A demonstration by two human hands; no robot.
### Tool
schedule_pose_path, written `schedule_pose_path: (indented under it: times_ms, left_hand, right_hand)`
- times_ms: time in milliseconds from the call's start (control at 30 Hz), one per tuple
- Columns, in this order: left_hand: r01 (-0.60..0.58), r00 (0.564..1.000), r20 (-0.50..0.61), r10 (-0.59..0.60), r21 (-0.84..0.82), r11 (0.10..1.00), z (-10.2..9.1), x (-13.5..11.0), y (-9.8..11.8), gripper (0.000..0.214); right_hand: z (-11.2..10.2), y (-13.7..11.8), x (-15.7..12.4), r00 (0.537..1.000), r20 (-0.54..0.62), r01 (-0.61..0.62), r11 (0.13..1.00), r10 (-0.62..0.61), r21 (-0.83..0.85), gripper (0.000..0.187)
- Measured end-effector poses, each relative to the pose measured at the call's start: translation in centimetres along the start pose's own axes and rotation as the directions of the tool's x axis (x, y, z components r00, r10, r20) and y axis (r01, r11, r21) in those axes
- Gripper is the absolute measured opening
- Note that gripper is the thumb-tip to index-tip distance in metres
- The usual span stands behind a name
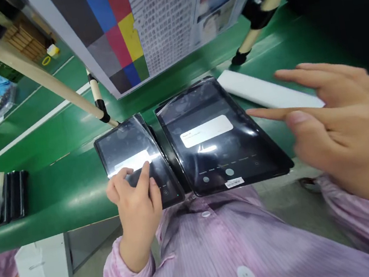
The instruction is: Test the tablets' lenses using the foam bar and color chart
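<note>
Plainly, your left hand [135, 203] rested on the smaller tablet [125, 140] at the tabletop's [57, 194] near edge, fingers loosely curled and thumb tip on the glass, grasping nothing. It hid the tablet's lower left corner. Your right hand [339, 129], blurred, hovered released with fingers spread, right of the larger tablet [221, 151] lying just beside the first. Glare on both film-wrapped screens left the white dialog text unreadable. A white foam strip [261, 92] ran behind your right hand.

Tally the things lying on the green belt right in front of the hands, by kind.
Tablets in clear film: 2
White strip: 1
Total: 3
</note>
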State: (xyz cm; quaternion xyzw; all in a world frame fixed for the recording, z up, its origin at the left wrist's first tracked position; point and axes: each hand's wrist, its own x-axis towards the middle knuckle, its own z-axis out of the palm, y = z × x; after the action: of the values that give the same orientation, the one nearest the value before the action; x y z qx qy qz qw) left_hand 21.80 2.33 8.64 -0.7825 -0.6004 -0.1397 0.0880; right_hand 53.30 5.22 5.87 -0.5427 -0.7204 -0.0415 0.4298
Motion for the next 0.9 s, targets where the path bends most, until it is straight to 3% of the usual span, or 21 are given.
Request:
schedule_pose_path:
  times_ms: [133,233,300,367,400,467,567,633,700,800,900]
  left_hand:
    - [0.052,0.997,0.057,-0.054,0.038,0.998,0.4,0.1,0.7,0.036]
    - [0.014,0.995,0.1,0.002,-0.159,0.987,0.1,0.0,2.6,0.041]
    - [-0.007,0.963,0.249,0.105,-0.365,0.931,0.0,0.2,4.4,0.05]
    - [0.086,0.901,0.407,0.151,-0.508,0.857,0.2,0.6,6.1,0.061]
    - [0.166,0.877,0.462,0.135,-0.552,0.817,0.5,0.9,6.8,0.066]
    - [0.347,0.86,0.509,0.024,-0.619,0.705,1.4,1.6,7.8,0.072]
    - [0.528,0.843,0.504,-0.186,-0.715,0.458,3.2,2.4,9.0,0.073]
    - [0.557,0.829,0.498,-0.254,-0.771,0.308,4.3,2.6,10.0,0.073]
    - [0.531,0.84,0.481,-0.253,-0.823,0.199,4.7,2.6,10.9,0.075]
    - [0.416,0.9,0.383,-0.209,-0.898,0.143,3.3,2.1,11.3,0.074]
    - [0.265,0.957,0.23,-0.176,-0.939,0.217,-0.3,0.3,9.5,0.072]
  right_hand:
    - [0.2,0.6,-0.7,0.989,0.052,-0.14,0.99,0.14,0.002,0.041]
    - [1.2,1.8,-1.4,0.923,0.166,-0.367,0.924,0.348,0.106,0.042]
    - [2.0,2.5,-1.7,0.816,0.276,-0.574,0.765,0.507,0.292,0.049]
    - [2.8,2.7,-1.7,0.688,0.398,-0.722,0.514,0.607,0.463,0.059]
    - [3.2,2.6,-1.7,0.639,0.447,-0.756,0.401,0.627,0.518,0.064]
    - [3.9,2.3,-1.5,0.594,0.509,-0.774,0.271,0.623,0.572,0.07]
    - [4.5,2.3,-1.1,0.594,0.521,-0.779,0.276,0.612,0.563,0.069]
    - [4.2,2.7,-0.9,0.609,0.502,-0.778,0.342,0.614,0.527,0.067]
    - [3.3,2.9,-0.5,0.602,0.51,-0.788,0.355,0.615,0.502,0.069]
    - [0.9,1.8,0.2,0.586,0.539,-0.794,0.293,0.605,0.533,0.071]
    - [-0.5,-2.1,0.6,0.642,0.511,-0.74,0.286,0.571,0.609,0.067]
